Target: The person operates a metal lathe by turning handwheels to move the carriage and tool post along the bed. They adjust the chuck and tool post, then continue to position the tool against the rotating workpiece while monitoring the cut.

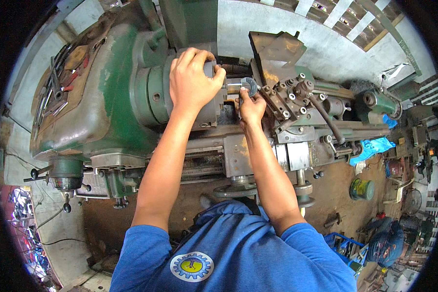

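Note:
A large lathe chuck (210, 114) sits at the front of the green headstock (117, 97). My left hand (192, 80) is over its top, fingers curled round the rim and thumb toward the chuck's face. To the right of that face, my right hand (252, 108) pinches a small round grey part (249, 85) between thumb and fingers. A thin bright rod (234, 85) runs from this part toward the chuck; whether its end enters the jaws is hard to make out. The part's exact kind does not show clearly.
Close right of my right hand stands the tool post (289, 100) with bolts and a long lever (328, 119). Farther right is the tailstock (382, 104). Loose hand tools (58, 90) lie on the headstock. A green bucket (361, 189) and a blue crate (345, 248) stand on the floor.

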`<state>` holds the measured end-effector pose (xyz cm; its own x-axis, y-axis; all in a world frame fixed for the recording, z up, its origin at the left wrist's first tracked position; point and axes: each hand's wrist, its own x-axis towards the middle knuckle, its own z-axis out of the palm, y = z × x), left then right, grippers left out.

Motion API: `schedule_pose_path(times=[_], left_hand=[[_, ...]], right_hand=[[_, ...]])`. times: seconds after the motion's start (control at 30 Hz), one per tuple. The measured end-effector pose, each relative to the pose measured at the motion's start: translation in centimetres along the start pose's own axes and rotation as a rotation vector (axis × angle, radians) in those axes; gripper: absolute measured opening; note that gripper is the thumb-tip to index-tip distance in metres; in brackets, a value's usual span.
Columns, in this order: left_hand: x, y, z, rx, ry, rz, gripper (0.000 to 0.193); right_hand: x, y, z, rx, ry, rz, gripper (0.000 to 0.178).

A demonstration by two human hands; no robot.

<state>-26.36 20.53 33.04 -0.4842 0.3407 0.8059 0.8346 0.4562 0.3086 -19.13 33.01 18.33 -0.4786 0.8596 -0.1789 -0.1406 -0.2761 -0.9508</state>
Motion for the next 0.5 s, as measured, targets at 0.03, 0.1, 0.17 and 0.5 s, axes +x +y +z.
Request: schedule_pose_path(times=[0.03,0.1,0.17,0.5], left_hand=[[0.0,0.1,0.0,0.007,-0.002,-0.001,0.017],[0.0,0.1,0.0,0.027,-0.015,-0.003,0.020],[0.0,0.1,0.2,0.045,-0.022,0.004,0.021],[-0.4,-1.4,-1.2,-0.372,0.153,-0.021,0.006]], right_hand=[[0.0,-0.1,-0.2,0.007,-0.021,0.008,0.017],[0.2,-0.2,-0.3,0.009,-0.039,0.048,0.017],[0.4,0.2,-0.5,0.053,-0.049,0.030,0.018],[-5.9,-7.3,1.1,-0.145,0.039,-0.307,0.019]])
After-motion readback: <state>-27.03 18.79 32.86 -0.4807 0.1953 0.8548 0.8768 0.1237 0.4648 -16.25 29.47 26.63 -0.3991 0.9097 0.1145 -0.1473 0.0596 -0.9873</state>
